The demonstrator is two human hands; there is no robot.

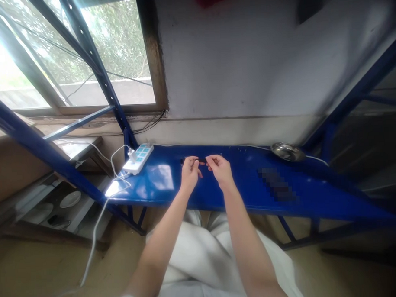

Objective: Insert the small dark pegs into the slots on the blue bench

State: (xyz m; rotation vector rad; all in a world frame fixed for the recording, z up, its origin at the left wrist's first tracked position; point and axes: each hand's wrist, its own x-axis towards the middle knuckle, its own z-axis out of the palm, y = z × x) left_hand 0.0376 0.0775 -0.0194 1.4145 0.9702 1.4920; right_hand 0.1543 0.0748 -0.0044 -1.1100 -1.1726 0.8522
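Slim black piece, likely light; left hand, right hand pinch its ends, sensible holds, inside front edge of glossy blue worktop.

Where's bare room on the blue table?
Blue table: between the power strip and left hand; also between the right hand and blurred dark object. Crowded: left end, with strip and white cable; back right, with metal bowl and cord.
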